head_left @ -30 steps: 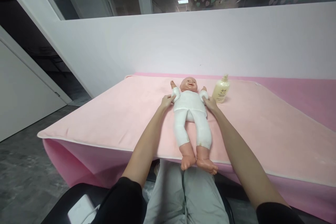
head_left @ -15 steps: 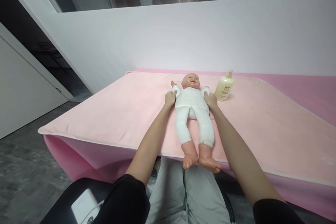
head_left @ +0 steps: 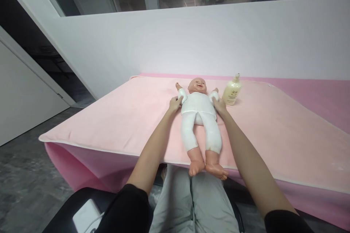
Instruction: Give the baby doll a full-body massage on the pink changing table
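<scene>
A baby doll with a white cloth body lies on its back, its head toward the wall and its feet over the table's front edge. My left hand is closed around the doll's arm on the left side. On the other side, my right hand grips the doll's other arm. Both of the doll's small hands stick up beyond my fingers, out to the sides of its head. Just right of my right hand stands a pale yellow pump bottle.
A light pink blanket covers the table over a darker pink cloth. Behind it rises a white wall with a window above. A white device with a cable lies on a black surface at my lower left.
The doll's arms have spread slightly outward, my left hand moving a little left. More of the doll's hand on the right side now shows. The view has shifted slightly.
</scene>
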Tool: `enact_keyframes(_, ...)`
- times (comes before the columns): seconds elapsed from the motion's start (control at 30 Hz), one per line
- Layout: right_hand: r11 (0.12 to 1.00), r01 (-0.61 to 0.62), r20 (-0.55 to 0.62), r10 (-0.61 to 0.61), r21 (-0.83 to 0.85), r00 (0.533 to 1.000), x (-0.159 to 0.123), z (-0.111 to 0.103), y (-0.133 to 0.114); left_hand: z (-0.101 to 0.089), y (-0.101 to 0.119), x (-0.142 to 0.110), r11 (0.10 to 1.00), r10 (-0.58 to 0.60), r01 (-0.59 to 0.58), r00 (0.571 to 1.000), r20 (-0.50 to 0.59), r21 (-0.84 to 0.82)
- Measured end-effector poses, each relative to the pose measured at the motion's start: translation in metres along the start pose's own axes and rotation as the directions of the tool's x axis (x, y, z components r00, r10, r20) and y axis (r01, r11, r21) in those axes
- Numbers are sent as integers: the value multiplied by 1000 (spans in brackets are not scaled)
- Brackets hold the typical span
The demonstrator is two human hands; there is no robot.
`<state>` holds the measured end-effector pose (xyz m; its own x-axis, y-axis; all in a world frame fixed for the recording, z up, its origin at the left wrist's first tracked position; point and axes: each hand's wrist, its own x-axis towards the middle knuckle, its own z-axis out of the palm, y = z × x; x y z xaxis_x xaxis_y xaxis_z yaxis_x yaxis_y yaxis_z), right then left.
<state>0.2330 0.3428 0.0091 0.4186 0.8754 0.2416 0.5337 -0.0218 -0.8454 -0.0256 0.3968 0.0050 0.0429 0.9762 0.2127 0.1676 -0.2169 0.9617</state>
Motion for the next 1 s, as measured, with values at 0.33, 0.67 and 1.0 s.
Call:
enact_keyframes(0.33, 933, -73, 63, 54, 353, 997, -1, -6, -1, -5, 5, -5, 924, 39, 26, 986, 162, -382)
enact_keyframes(0.67, 849, -98, 146, 25, 519, 989, -7, -14, -3, -11, 16, -12, 904, -104, 142, 988, 115, -402)
enact_keyframes(1.0, 762, -166, 215, 36, 625, 976, -9, -19, -3, -10, 22, -15, 898, -135, 161, 986, 93, -410)
